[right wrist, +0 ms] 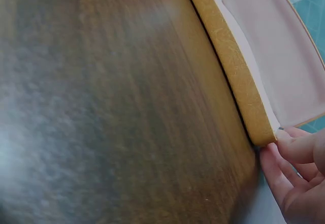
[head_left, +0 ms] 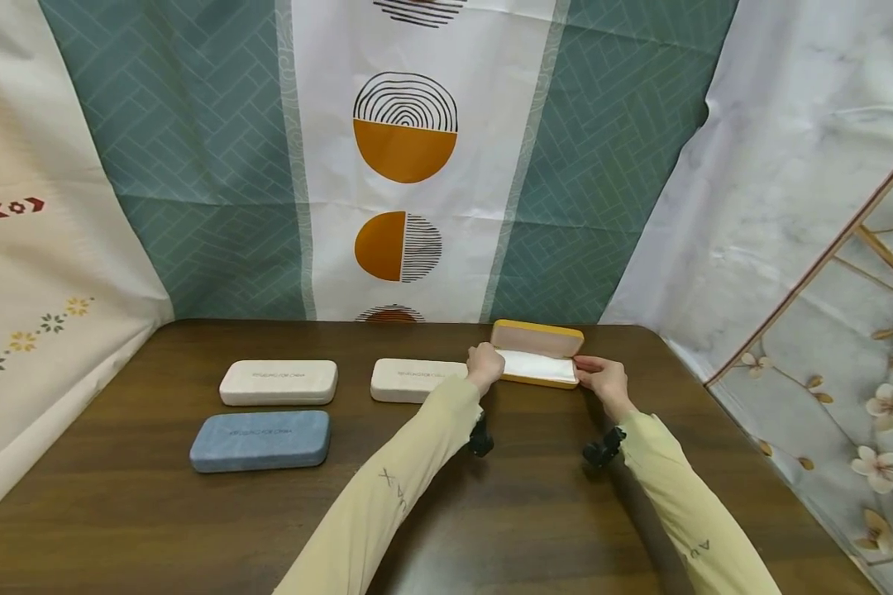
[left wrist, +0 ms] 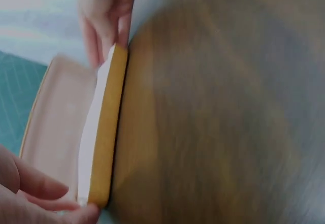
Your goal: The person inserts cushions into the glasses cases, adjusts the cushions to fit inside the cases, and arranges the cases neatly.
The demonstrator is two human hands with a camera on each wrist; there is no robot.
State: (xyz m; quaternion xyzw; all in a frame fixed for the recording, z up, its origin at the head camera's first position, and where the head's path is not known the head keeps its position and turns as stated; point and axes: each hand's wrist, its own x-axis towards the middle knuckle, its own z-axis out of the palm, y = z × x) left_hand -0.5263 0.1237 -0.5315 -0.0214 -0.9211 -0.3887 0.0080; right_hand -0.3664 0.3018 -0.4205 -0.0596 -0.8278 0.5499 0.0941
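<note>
A yellow glasses case (head_left: 539, 382) lies at the back of the table with its lid raised, showing a pinkish lining (left wrist: 61, 122). White cloth (head_left: 537, 365) covers the inside of its base. At its left end, my left hand (head_left: 485, 366) has thumb and fingers around the corner of the base. My right hand (head_left: 603, 382) pinches the opposite end, thumb at the rim and fingers against the outer side, as the right wrist view shows. A cream glasses case (head_left: 409, 380), closed, sits just left of my left hand, which overlaps its right end.
Further left are another closed cream case (head_left: 278, 383) and, nearer, a closed blue case (head_left: 260, 441). The brown wooden table (head_left: 536, 529) ends at the back against a patterned curtain (head_left: 409, 273). Hanging cloths border both sides. Each wrist wears a small black camera (head_left: 604, 447).
</note>
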